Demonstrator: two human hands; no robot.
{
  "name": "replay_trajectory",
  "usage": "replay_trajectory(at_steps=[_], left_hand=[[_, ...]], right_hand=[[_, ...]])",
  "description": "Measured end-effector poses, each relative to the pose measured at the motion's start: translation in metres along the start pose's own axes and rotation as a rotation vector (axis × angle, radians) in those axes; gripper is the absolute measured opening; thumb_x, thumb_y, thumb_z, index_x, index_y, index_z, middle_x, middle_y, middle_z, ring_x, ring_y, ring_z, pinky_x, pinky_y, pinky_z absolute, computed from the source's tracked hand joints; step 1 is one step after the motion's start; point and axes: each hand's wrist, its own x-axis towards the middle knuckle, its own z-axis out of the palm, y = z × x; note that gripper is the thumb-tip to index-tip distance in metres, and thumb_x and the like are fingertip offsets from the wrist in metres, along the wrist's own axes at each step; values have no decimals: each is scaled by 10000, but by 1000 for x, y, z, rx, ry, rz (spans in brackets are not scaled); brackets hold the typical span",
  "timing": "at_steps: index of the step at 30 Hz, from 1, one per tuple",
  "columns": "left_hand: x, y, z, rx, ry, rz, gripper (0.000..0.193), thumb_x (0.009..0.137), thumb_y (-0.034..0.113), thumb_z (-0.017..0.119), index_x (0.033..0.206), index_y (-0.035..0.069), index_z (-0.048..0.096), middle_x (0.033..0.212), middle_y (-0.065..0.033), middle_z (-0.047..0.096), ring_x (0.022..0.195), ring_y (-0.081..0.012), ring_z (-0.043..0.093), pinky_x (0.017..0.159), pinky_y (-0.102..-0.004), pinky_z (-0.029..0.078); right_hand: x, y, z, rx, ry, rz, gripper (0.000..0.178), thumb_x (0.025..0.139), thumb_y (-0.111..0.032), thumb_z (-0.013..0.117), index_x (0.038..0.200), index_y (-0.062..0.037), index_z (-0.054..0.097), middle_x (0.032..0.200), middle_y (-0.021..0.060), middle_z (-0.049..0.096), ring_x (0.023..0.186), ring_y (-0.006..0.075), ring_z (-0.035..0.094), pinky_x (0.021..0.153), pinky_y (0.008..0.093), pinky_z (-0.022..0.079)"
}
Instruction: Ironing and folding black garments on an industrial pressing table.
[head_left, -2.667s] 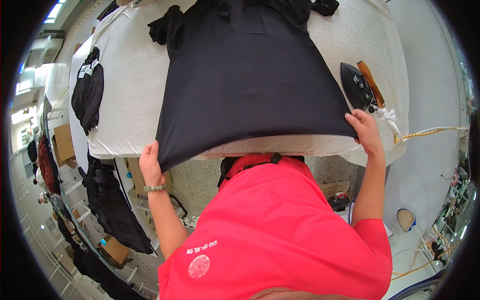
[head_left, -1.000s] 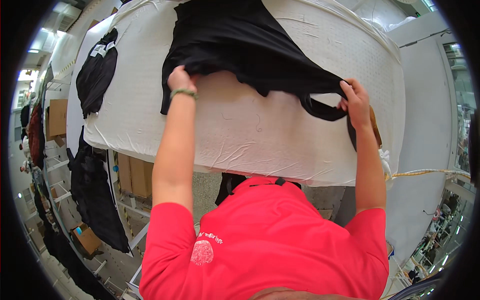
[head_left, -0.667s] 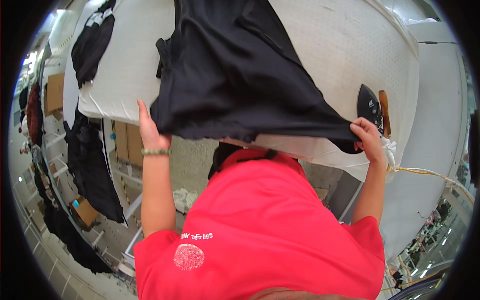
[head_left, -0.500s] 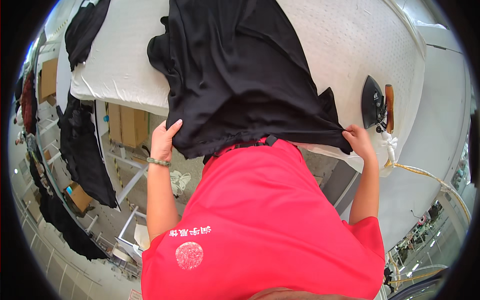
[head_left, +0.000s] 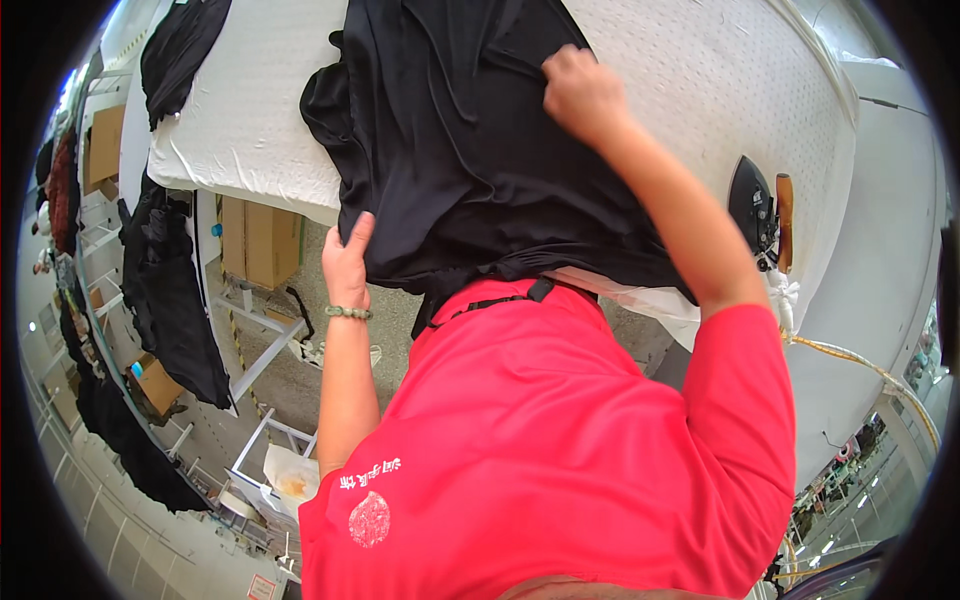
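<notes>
A large piece of black cloth [head_left: 450,170] lies in loose folds over the white padded table, its near edge bunched against my waist. At its near left corner, my left hand [head_left: 348,265] is closed on the edge, thumb on the side facing the cloth. Farther up, my right hand [head_left: 585,95] sits over the cloth's right border with fingers curled closed. Slight blur and the hand itself hide the fingertips, so what they pinch cannot be made out. An iron [head_left: 752,205] with a wooden handle rests on the table to the right of my right forearm.
The white padded table [head_left: 700,100] spreads beneath the cloth. A yellowish hose [head_left: 850,350] runs from the iron. More black cloth [head_left: 170,290] hangs at the left. Cardboard boxes [head_left: 262,245] and metal frames [head_left: 270,350] stand below it on the floor.
My right hand has let go of the near right corner and moved up and left to the cloth's far right border. My left hand stays at the left corner, shifted slightly right.
</notes>
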Motion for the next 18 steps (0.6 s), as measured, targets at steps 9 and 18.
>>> replay_trajectory(at_steps=[9, 18], left_hand=[[39, -38, -67, 270, 107, 220, 358, 1065, 335, 616, 1087, -16, 684, 986, -11, 707, 905, -107, 638, 858, -282, 513], [10, 5, -52, 291, -167, 84, 298, 1073, 303, 613, 1066, 10, 664, 973, 8, 649, 875, -76, 536, 811, -262, 459]], right_hand=[[-91, 226, -68, -247, 279, 411, 470, 981, -375, 663, 1354, -90, 627, 1336, 153, 662, 1237, 323, 628, 1040, 423, 500], [-284, 155, -103, -140, 20, 837, 625, 911, -437, 754, 1335, -5, 599, 1152, 165, 701, 1033, 303, 674, 893, 424, 518]])
